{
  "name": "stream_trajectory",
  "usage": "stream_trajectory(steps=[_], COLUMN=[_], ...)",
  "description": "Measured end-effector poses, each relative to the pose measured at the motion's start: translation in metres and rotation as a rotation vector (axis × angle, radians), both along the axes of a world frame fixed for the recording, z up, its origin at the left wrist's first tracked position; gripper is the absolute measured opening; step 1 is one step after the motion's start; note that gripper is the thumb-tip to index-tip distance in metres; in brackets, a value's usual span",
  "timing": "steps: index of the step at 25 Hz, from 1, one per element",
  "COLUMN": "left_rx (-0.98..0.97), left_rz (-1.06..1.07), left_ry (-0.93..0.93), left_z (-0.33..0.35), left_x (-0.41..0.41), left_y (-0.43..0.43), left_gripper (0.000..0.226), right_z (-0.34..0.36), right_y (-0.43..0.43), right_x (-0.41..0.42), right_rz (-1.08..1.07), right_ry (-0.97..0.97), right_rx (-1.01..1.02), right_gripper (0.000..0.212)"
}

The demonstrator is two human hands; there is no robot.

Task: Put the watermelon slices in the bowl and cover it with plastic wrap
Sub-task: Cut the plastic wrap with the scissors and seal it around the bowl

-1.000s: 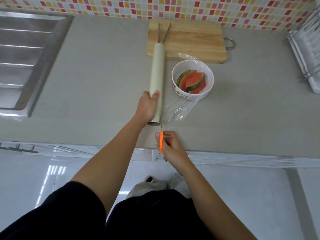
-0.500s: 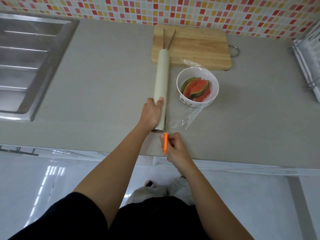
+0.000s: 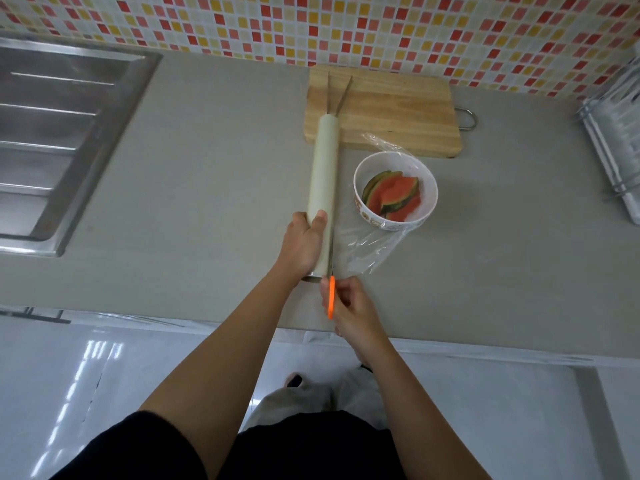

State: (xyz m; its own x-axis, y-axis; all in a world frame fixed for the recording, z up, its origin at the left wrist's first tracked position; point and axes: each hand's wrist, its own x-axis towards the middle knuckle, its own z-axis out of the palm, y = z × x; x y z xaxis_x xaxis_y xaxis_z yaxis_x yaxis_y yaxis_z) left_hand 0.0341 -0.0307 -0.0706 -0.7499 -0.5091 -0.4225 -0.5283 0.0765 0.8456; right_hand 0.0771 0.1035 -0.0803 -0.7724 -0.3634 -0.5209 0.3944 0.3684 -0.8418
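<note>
Left hand (image 3: 304, 244): fingers wrapped around the near end of the plastic wrap roll (image 3: 323, 168), thumb on top. The roll lies lengthwise on the counter (image 3: 207, 202), its far end touching the cutting board (image 3: 391, 112).

Right hand (image 3: 349, 310): curled around the orange-handled tool (image 3: 331, 296) near the counter's front edge. Its thin metal blade runs forward along the right side of the roll, where the film (image 3: 374, 247) leaves it.

The film spreads right from the roll, across the counter and over the bowl (image 3: 367, 216); a crumpled end shows at the bowl's far side. The bowl stands just right of the roll, near the board. The watermelon slices (image 3: 393, 195) lie stacked inside it.

Metal tongs (image 3: 337, 91) rest on the board. Sink (image 3: 52, 133) at far left, dish rack (image 3: 616, 140) at far right, mosaic tile wall (image 3: 346, 26) behind.
</note>
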Motion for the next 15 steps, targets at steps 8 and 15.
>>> stream_trajectory(steps=[8, 15], left_rx=[-0.011, -0.010], left_rz=[-0.006, -0.009], left_ry=[-0.004, -0.008], left_z=[0.000, 0.002], left_x=[0.000, 0.000], left_y=[-0.001, 0.000], left_gripper=[0.047, 0.047], right_z=[0.008, 0.018], right_y=[0.008, -0.007], right_x=[0.012, -0.013], right_rz=[0.032, 0.013], right_ry=[-0.066, -0.074], right_rx=[-0.040, -0.001], right_gripper=[0.028, 0.039])
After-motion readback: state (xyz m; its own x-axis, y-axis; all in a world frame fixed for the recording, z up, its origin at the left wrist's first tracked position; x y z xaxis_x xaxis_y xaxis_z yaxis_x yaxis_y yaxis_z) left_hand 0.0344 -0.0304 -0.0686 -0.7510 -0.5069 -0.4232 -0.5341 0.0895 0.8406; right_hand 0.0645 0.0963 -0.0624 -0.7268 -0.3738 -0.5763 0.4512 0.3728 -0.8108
